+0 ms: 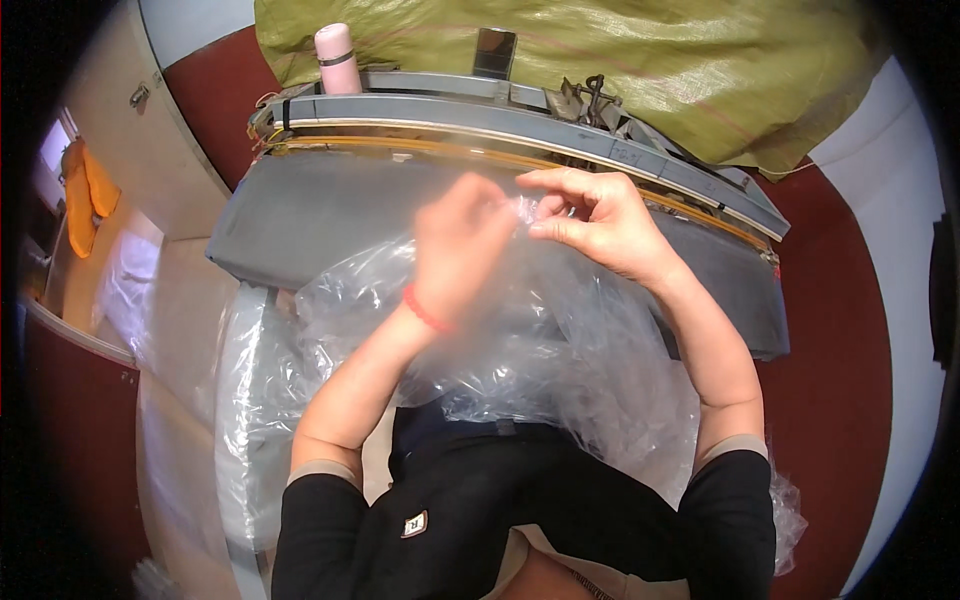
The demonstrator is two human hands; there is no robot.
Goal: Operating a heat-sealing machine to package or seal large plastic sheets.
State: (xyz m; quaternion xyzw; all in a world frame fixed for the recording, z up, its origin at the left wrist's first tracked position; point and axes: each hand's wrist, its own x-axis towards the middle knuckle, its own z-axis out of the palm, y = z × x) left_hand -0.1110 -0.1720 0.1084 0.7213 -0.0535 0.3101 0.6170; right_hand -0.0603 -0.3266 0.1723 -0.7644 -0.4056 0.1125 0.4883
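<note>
Left hand point(462, 245) motion-blurred, its fingers and grip on the clear plastic bag point(540, 350) unreadable; the bag veils the grey surface point(320, 215) beneath, the green sack point(640, 60) runs off the top edge, and the small dark object point(494, 52) stays unidentifiable.

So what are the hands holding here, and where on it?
Both hands, left hand and right hand, pinch the upper edge of a clear plastic bag; the left is motion-blurred.
</note>
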